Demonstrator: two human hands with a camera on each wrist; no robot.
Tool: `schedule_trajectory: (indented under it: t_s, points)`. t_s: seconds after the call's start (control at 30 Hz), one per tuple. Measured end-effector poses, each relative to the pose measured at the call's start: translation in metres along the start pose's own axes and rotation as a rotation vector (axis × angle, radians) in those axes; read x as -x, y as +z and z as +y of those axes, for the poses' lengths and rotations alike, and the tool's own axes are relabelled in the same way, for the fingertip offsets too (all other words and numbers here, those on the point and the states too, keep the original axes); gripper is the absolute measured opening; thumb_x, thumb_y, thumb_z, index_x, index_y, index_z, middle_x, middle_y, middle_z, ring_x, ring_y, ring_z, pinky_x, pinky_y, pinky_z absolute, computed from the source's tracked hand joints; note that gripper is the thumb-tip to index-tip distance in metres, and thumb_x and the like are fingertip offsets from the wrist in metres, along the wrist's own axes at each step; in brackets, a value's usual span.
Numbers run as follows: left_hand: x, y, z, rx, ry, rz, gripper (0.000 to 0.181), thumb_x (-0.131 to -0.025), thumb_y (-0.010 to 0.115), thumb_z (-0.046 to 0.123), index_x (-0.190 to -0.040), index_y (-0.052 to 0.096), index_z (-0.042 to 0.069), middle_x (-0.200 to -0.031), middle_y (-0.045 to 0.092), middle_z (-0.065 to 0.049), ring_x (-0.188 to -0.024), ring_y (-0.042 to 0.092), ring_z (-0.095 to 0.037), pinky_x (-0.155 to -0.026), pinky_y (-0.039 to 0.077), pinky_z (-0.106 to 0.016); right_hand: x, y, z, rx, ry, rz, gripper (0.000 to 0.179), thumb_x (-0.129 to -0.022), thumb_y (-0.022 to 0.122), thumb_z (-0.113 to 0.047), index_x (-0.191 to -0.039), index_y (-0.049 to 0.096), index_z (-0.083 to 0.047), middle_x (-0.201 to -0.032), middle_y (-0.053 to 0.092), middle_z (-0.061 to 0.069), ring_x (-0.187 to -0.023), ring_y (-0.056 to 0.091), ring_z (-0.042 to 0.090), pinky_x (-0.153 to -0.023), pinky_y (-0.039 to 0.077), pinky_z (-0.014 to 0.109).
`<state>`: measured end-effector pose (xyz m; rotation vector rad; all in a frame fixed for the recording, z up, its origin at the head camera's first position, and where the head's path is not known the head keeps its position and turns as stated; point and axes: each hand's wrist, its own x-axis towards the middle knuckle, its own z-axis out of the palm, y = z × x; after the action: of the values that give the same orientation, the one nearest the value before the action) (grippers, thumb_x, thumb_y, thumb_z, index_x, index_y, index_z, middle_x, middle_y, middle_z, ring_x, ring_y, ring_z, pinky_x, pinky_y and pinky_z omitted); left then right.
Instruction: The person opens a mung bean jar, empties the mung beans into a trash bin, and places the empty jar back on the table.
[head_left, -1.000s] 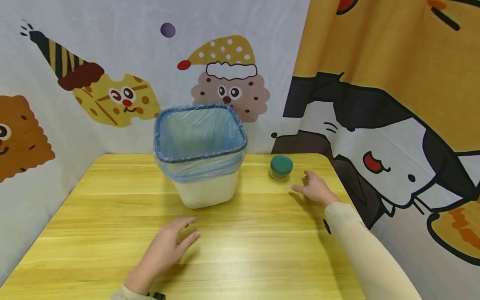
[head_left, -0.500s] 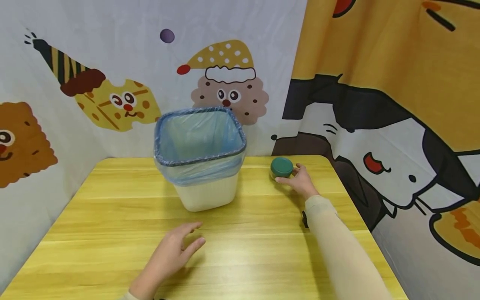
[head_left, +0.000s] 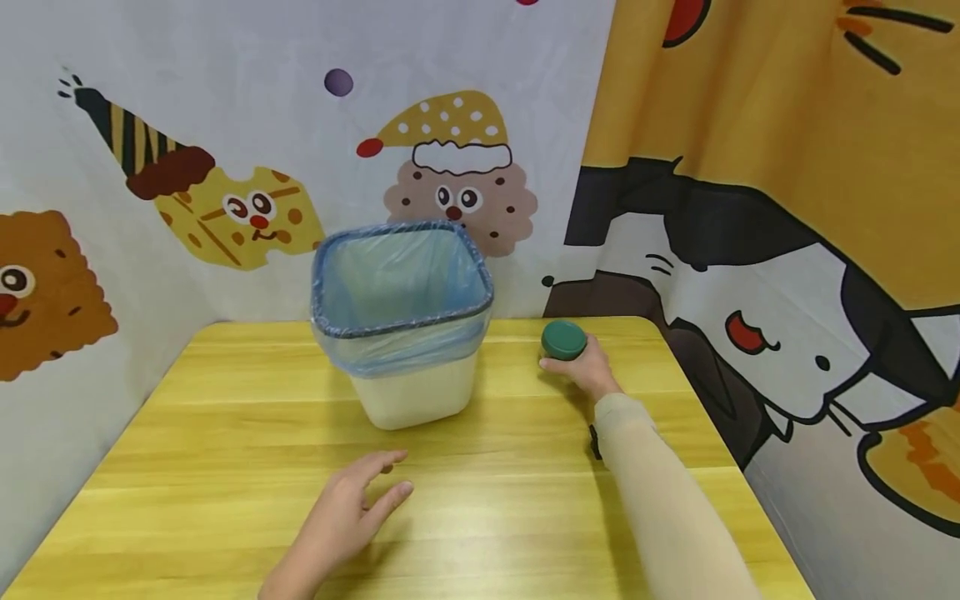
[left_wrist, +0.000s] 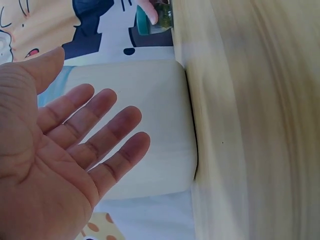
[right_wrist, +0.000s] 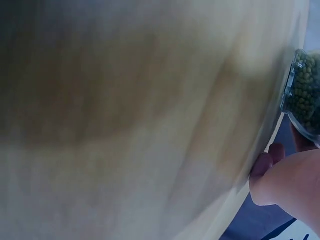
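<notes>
At the back right of the table, my right hand [head_left: 590, 371] holds a small clear jar with a green lid [head_left: 564, 339], thumb on its near side and fingers round the right. The right wrist view shows small green beans [right_wrist: 305, 87] inside the jar's glass, close over the wood. My left hand [head_left: 341, 512] hovers empty over the front of the table, fingers loosely spread. Just beyond it stands a white bin [head_left: 416, 400] lined with a translucent blue bag [head_left: 405, 354]. Seen from the left wrist, the open palm [left_wrist: 50, 165] faces that bin's side.
The wooden table [head_left: 202, 467] reaches back to a cartoon-printed cloth [head_left: 247, 50]. A yellow printed curtain [head_left: 750, 108] hangs along the right side. The bin stands left of the jar.
My right hand has moved left to the jar and closed its thumb and fingers round it. The left hand has barely shifted. The head view has tilted up slightly.
</notes>
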<state>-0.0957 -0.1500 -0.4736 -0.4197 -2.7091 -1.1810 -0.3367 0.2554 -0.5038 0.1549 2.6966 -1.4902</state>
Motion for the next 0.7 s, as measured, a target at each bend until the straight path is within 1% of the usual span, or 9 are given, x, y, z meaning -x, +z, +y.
schedule_trajectory:
  t_s: [0.17,0.23,0.33,0.4,0.5,0.6,0.7]
  points:
    - [0.0,0.002,0.0,-0.008,-0.008,-0.024,0.042,-0.101,0.075,0.035,-0.138,0.071,0.014,-0.136,0.074,-0.009,-0.12,0.073,-0.031,-0.077,0.065,-0.032,0.003,0.001,-0.002,0.026,0.028,0.032,0.112,-0.081,0.093,-0.039,-0.165,0.027,-0.007,-0.158,0.044,0.022,-0.15,0.036,0.044,-0.124,0.034,0.066]
    - [-0.001,0.002,0.001,-0.01,-0.015,-0.036,0.044,-0.102,0.074,0.037,-0.139,0.07,0.014,-0.138,0.073,-0.009,-0.122,0.072,-0.032,-0.08,0.066,-0.037,0.005,0.001,-0.003,0.029,0.026,0.035,0.108,-0.081,0.092,-0.038,-0.163,0.029,-0.006,-0.157,0.045,0.022,-0.148,0.038,0.044,-0.123,0.035,0.065]
    - [-0.001,0.001,0.002,-0.003,-0.038,-0.058,0.045,-0.101,0.074,0.039,-0.14,0.07,0.015,-0.14,0.072,-0.008,-0.125,0.071,-0.032,-0.085,0.066,-0.041,0.007,-0.002,-0.005,0.02,0.01,0.023,0.102,-0.084,0.09,-0.037,-0.161,0.031,-0.004,-0.155,0.046,0.022,-0.145,0.045,0.042,-0.122,0.039,0.062]
    - [-0.001,0.001,0.003,0.009,-0.057,-0.072,0.045,-0.101,0.074,0.039,-0.14,0.07,0.016,-0.14,0.072,-0.008,-0.126,0.07,-0.033,-0.085,0.066,-0.041,0.01,-0.004,-0.006,0.008,-0.003,0.012,0.099,-0.085,0.089,-0.038,-0.159,0.033,-0.005,-0.154,0.048,0.021,-0.142,0.05,0.04,-0.121,0.042,0.06]
    - [0.0,0.002,0.003,0.024,-0.071,-0.082,0.044,-0.101,0.075,0.039,-0.139,0.071,0.018,-0.14,0.072,-0.008,-0.126,0.07,-0.033,-0.083,0.066,-0.039,0.016,-0.011,-0.01,-0.025,-0.053,-0.005,0.096,-0.086,0.089,-0.037,-0.158,0.035,-0.004,-0.152,0.051,0.02,-0.138,0.055,0.039,-0.12,0.044,0.057]
    - [0.001,0.003,0.003,0.037,-0.053,-0.073,0.042,-0.101,0.075,0.038,-0.138,0.071,0.018,-0.139,0.072,-0.007,-0.125,0.071,-0.033,-0.08,0.066,-0.036,0.027,-0.019,-0.017,-0.069,-0.109,-0.017,0.094,-0.086,0.09,-0.036,-0.158,0.037,-0.007,-0.151,0.053,0.019,-0.137,0.056,0.037,-0.119,0.044,0.057]
    - [0.002,0.004,0.004,0.044,-0.025,-0.047,0.039,-0.101,0.075,0.034,-0.137,0.072,0.017,-0.137,0.074,-0.006,-0.122,0.071,-0.031,-0.078,0.065,-0.034,0.042,-0.028,-0.028,-0.123,-0.159,-0.033,0.094,-0.086,0.091,-0.033,-0.16,0.037,-0.01,-0.152,0.053,0.017,-0.139,0.055,0.036,-0.119,0.043,0.058]
